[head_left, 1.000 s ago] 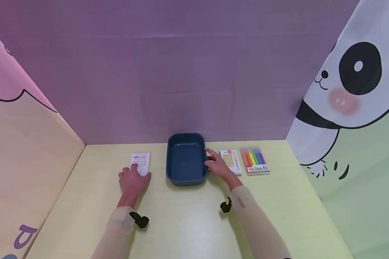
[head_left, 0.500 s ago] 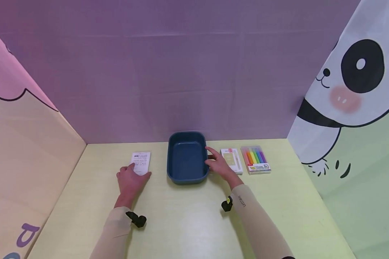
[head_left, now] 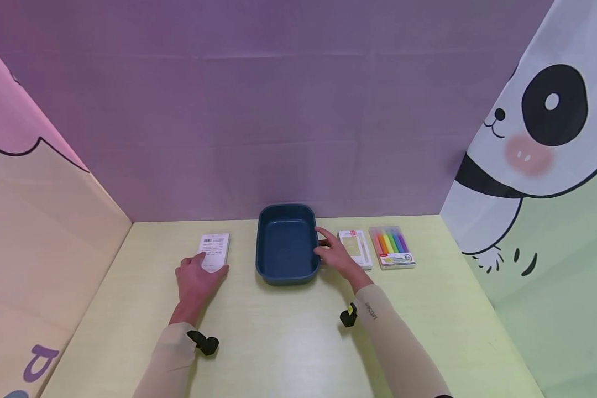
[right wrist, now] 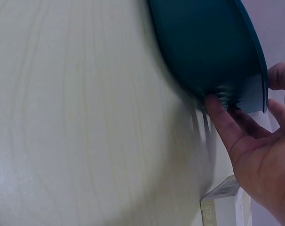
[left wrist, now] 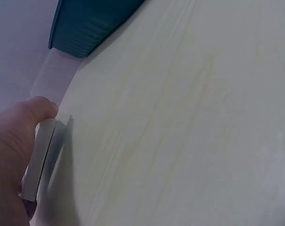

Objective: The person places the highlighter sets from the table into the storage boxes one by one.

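Observation:
A flat white box with printed text and a barcode (head_left: 215,249) is at the left of the table. My left hand (head_left: 197,280) grips its near end, the thumb on the right edge and fingers on the left. In the left wrist view, the box's pale side (left wrist: 40,162) stands slightly tilted, a shadow beside it. A dark blue bin (head_left: 287,249) stands in the middle. My right hand (head_left: 339,257) touches its right wall with extended fingers; in the right wrist view, fingertips (right wrist: 215,103) rest against the outer wall and others lie near the rim.
Right of the bin lie a white and yellow box (head_left: 355,249), partly behind my right hand, and a clear case of rainbow-coloured markers (head_left: 392,247). A purple backdrop (head_left: 288,110) rises behind the pale table (head_left: 278,342), with printed panels on both sides.
My left hand has shifted a little left and toward me, and the white box has moved slightly left with it. The right hand and bin stay in place.

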A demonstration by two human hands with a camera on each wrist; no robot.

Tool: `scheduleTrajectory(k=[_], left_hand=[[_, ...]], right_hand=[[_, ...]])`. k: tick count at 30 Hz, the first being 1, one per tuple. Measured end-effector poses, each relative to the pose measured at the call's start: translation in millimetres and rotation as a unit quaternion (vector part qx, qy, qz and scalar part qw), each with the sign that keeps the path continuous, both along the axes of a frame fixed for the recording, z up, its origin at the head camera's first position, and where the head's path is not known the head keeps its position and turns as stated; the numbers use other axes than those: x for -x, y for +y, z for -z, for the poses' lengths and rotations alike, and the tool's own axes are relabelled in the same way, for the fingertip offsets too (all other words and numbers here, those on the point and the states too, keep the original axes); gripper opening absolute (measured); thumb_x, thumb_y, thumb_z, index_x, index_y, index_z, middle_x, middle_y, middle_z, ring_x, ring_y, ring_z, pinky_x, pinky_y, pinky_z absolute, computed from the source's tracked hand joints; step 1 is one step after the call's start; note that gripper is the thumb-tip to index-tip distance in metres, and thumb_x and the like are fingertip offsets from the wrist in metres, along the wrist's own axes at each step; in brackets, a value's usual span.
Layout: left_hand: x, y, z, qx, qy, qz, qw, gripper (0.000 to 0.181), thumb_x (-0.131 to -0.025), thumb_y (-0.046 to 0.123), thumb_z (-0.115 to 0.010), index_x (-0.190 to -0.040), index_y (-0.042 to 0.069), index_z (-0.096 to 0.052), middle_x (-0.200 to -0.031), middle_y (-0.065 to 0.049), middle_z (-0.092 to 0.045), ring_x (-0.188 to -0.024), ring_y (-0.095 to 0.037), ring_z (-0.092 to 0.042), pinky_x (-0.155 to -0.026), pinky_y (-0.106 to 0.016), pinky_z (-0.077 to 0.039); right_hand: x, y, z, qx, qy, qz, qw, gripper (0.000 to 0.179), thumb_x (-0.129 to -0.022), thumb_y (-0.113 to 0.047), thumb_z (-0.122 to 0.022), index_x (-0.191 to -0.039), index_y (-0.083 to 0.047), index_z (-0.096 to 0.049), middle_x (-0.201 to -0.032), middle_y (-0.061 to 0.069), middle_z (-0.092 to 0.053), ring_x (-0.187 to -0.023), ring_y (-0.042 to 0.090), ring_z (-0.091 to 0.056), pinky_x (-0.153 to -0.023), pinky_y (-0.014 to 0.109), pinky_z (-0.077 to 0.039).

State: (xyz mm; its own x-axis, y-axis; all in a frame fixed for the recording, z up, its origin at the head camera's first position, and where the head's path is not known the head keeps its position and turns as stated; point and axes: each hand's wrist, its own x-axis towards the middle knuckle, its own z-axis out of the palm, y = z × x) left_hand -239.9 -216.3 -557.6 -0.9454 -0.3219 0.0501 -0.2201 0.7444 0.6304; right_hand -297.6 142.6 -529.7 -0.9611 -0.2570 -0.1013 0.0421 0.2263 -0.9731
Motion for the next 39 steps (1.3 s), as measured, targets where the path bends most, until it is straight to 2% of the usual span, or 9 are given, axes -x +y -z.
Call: scheduleTrajectory(k=[5, 11, 14, 17, 18, 21, 26, 32, 39], left_hand=[[-1.8, -0.2, -5.6, 0.011, 0.01, 0.005, 0.9999, 0.086, -0.077, 0.049, -0.076, -0.139, -0.003, -0.048, -0.131, -0.03, -0.043, -0.115, -0.045, -0.037, -0.091, -0.053, -0.039], [-0.3, 4.9, -7.9, 0.021, 0.024, 0.019, 0.9993, 0.086, -0.076, 0.051, -0.076, -0.138, -0.002, -0.049, -0.131, -0.029, -0.045, -0.115, -0.044, -0.039, -0.091, -0.052, -0.039], [-0.3, 8.7, -11.1, 0.02, 0.039, 0.027, 0.9987, 0.085, -0.076, 0.05, -0.076, -0.137, -0.003, -0.049, -0.13, -0.027, -0.046, -0.114, -0.042, -0.04, -0.09, -0.051, -0.039], [-1.3, 12.3, -19.2, 0.017, 0.06, 0.031, 0.9976, 0.083, -0.076, 0.049, -0.077, -0.136, -0.003, -0.051, -0.128, -0.025, -0.048, -0.113, -0.04, -0.041, -0.088, -0.051, -0.039], [-1.5, 13.4, -22.1, 0.017, 0.067, 0.034, 0.997, 0.083, -0.076, 0.049, -0.077, -0.135, -0.003, -0.052, -0.127, -0.025, -0.049, -0.113, -0.04, -0.042, -0.088, -0.051, -0.039], [-1.0, 17.4, -31.3, 0.017, 0.095, 0.045, 0.9943, 0.081, -0.074, 0.049, -0.079, -0.132, -0.002, -0.055, -0.123, -0.024, -0.052, -0.111, -0.039, -0.044, -0.087, -0.05, -0.039], [0.3, 28.9, -49.8, 0.017, 0.121, 0.06, 0.9907, 0.078, -0.074, 0.048, -0.079, -0.13, -0.002, -0.058, -0.119, -0.023, -0.054, -0.108, -0.038, -0.046, -0.085, -0.049, -0.039], [2.8, 48.1, -68.0, 0.019, 0.13, 0.078, 0.9882, 0.079, -0.072, 0.049, -0.079, -0.128, -0.003, -0.058, -0.119, -0.022, -0.055, -0.106, -0.038, -0.047, -0.084, -0.048, -0.04], [7.7, 68.9, -80.9, 0.026, 0.104, 0.103, 0.9888, 0.083, -0.074, 0.053, -0.077, -0.134, -0.001, -0.055, -0.126, -0.02, -0.051, -0.11, -0.036, -0.044, -0.086, -0.047, -0.042]], right_hand=[[-0.4, 0, 0.6, 0.006, -0.005, 0.001, 1.0, 0.065, -0.094, -0.004, -0.053, -0.154, -0.014, -0.029, -0.135, 0.029, -0.046, -0.109, 0.034, -0.055, -0.073, 0.037, -0.056], [-1.8, 2, 4.1, -0.001, 0.01, 0.02, 0.9998, 0.063, -0.091, -0.002, -0.054, -0.151, -0.014, -0.035, -0.125, 0.026, -0.053, -0.097, 0.03, -0.06, -0.071, 0.037, -0.056], [-2.8, 3, 5.3, -0.003, 0.003, 0.029, 0.9996, 0.063, -0.091, -0.002, -0.054, -0.151, -0.016, -0.037, -0.122, 0.024, -0.054, -0.092, 0.027, -0.06, -0.071, 0.037, -0.055], [-1.8, 3, 6.3, 0.003, -0.006, 0.024, 0.9997, 0.063, -0.092, -0.003, -0.054, -0.151, -0.018, -0.037, -0.123, 0.024, -0.053, -0.089, 0.024, -0.06, -0.072, 0.036, -0.055], [-3.2, 3, 2.2, 0.007, -0.011, 0.017, 0.9998, 0.063, -0.093, -0.003, -0.054, -0.151, -0.017, -0.035, -0.125, 0.025, -0.052, -0.09, 0.025, -0.059, -0.072, 0.036, -0.054], [-1.6, 2, 3.0, 0.009, -0.009, 0.014, 0.9998, 0.063, -0.093, -0.003, -0.054, -0.151, -0.017, -0.036, -0.125, 0.025, -0.052, -0.091, 0.025, -0.059, -0.074, 0.037, -0.055], [0.3, 0, 5.7, 0.001, 0.006, 0.016, 0.9999, 0.062, -0.093, -0.003, -0.054, -0.151, -0.018, -0.036, -0.123, 0.023, -0.054, -0.093, 0.027, -0.059, -0.073, 0.037, -0.055], [-1.0, 0, 3.9, -0.002, 0.005, 0.018, 0.9998, 0.063, -0.093, -0.004, -0.055, -0.151, -0.017, -0.036, -0.123, 0.023, -0.053, -0.094, 0.027, -0.059, -0.072, 0.038, -0.055], [0.3, 0, 5.1, 0.001, 0.008, 0.017, 0.9998, 0.062, -0.093, -0.002, -0.054, -0.151, -0.015, -0.035, -0.121, 0.024, -0.053, -0.095, 0.028, -0.059, -0.071, 0.039, -0.056]])
